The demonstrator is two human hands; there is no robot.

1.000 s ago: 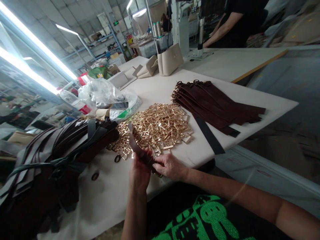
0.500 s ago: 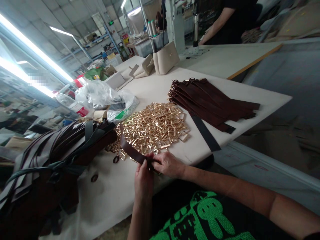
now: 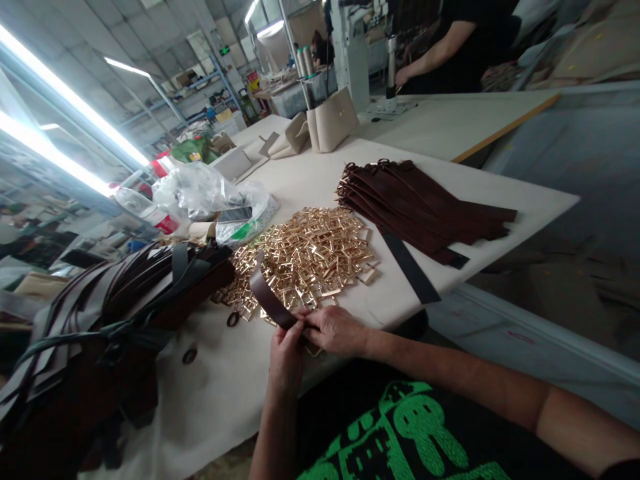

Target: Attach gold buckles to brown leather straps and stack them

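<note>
A narrow brown strap [image 3: 269, 304] rises in a curve from a person's two bare hands, at the near edge of a pale work table [image 3: 215, 400]. Its free end arcs up and away, in front of a heap of gold-coloured metal frames. The left hand [image 3: 287, 350] is clamped on the strap, thumb on top. The right hand [image 3: 343, 331] meets it from the other side, fingers closed on the strap's near end, which is mostly hidden. A bit of gold-coloured metal [image 3: 314, 349] shows just under the right hand.

The heap of frames [image 3: 315, 250] spreads over the table just beyond the hands. Two small dark rings lie to its near left. Farther left is a thick stack of brown strips [image 3: 115, 287], bound with a dark green tie [image 3: 125, 328]. To the right of the heap, brown straps [image 3: 420, 213] lie fanned side by side, with a flat black strip [image 3: 413, 267] next to them.

Behind the heap are a clear plastic bag [image 3: 195, 190], a phone [image 3: 235, 215] and, farther back, a beige leather piece [image 3: 333, 120] standing upright. Beyond, a co-worker's bare forearm [image 3: 440, 59] reaches toward a sewing machine [image 3: 353, 63]. Bright tube lights slant across the upper left.
</note>
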